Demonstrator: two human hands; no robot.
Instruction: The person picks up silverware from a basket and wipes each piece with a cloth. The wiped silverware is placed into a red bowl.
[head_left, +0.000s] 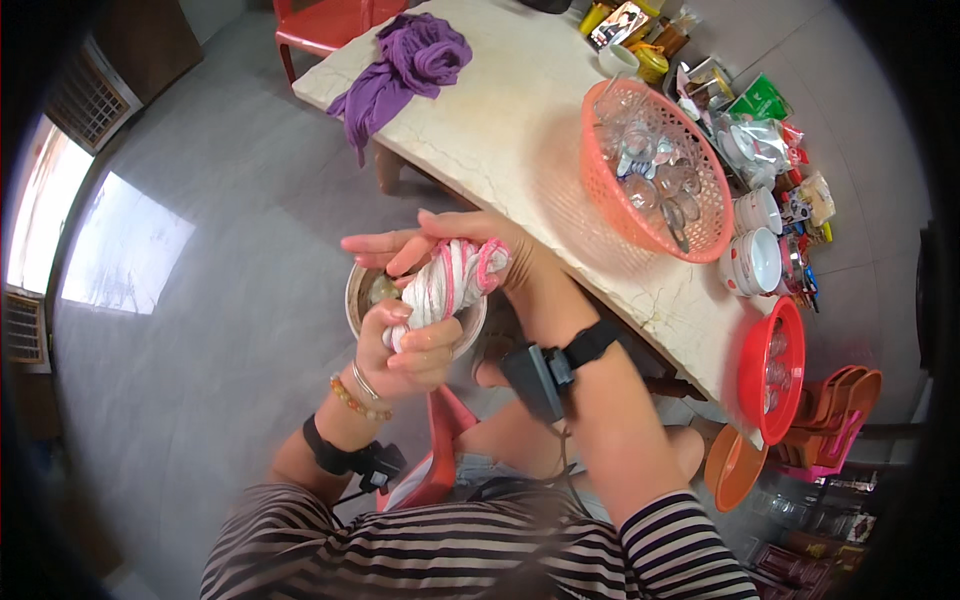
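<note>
My left hand grips a twisted white cloth with pink stripes, its fingers curled around the lower end. My right hand lies against the cloth's upper end, fingers stretched out to the left and not closed around it. Below both hands stands a round white-rimmed bin, partly hidden by the cloth and hands. Some pale, crumpled contents show inside it.
Along the right runs a marble-look table bearing a purple cloth, a pink plastic basket of glassware, stacked white bowls and a red basin. A red chair stands beyond its far end.
</note>
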